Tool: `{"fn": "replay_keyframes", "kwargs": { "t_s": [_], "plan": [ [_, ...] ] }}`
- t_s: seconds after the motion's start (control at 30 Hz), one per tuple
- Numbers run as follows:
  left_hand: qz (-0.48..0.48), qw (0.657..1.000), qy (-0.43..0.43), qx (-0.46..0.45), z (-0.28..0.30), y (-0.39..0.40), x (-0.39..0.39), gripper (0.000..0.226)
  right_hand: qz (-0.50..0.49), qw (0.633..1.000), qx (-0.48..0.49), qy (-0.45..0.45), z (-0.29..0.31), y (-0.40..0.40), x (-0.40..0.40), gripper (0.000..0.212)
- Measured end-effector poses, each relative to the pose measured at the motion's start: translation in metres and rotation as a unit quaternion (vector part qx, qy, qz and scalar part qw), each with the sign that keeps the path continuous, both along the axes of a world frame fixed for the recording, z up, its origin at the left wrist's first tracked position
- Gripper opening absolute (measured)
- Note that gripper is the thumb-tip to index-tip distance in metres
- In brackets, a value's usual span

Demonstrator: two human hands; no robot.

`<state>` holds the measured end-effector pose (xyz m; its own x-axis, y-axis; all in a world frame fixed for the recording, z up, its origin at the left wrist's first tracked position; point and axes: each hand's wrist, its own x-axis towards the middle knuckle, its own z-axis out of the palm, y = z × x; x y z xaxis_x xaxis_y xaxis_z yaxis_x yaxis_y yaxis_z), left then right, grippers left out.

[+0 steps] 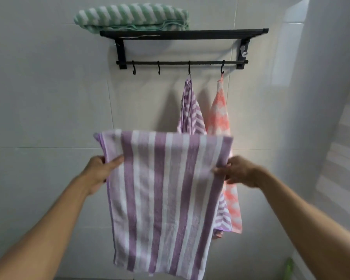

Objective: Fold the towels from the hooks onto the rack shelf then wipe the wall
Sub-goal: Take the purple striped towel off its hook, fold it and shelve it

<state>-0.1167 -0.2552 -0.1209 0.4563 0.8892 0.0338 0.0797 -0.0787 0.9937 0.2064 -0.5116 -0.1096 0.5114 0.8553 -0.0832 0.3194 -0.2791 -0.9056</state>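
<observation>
Held towel [166,201]: purple and white vertical stripes, wide bands, lilac edging down the left side. Folded towel [129,16] on the shelf: mint green and white diagonal stripes, darker green trim along the lower edge. Hanging towel [190,112], third hook: purple and white chevron/zigzag. Hanging towel [220,116], fourth hook: coral-pink and white, mottled zigzag pattern, blurred so exact motif unclear. Rack [182,34]: matte black, hooks [159,67] black too. One small white round fitting [243,51] on the right bracket. Wall [45,87]: pale grey-white glossy tiles, thin light grout lines. Small green patch [289,267] at bottom right, unidentifiable.
</observation>
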Motion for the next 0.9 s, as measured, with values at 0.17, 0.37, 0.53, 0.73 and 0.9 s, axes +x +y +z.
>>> {"fn": "replay_keyframes", "kwargs": {
  "t_s": [0.17,0.37,0.53,0.73,0.9],
  "plan": [
    [0.058,0.994,-0.005,-0.089,-0.017,0.005,0.004,0.039,-0.026,0.992,0.028,0.120,-0.028,-0.001,-0.005,0.096],
    [0.095,0.986,-0.094,-0.095,0.050,0.022,0.017,0.049,0.023,0.970,0.083,0.229,0.008,0.002,-0.007,0.089],
    [-0.005,0.983,-0.148,-0.110,0.050,0.016,0.004,0.049,0.080,0.970,0.072,0.219,-0.018,-0.002,-0.017,0.066],
    [-0.143,0.985,-0.020,-0.092,-0.016,-0.012,-0.013,0.090,0.034,0.956,0.132,0.259,-0.013,-0.004,-0.014,0.059],
    [-0.122,0.975,-0.131,-0.128,-0.010,-0.009,0.000,0.057,0.048,0.946,0.127,0.294,-0.013,-0.014,-0.004,0.078]
  ]
}}
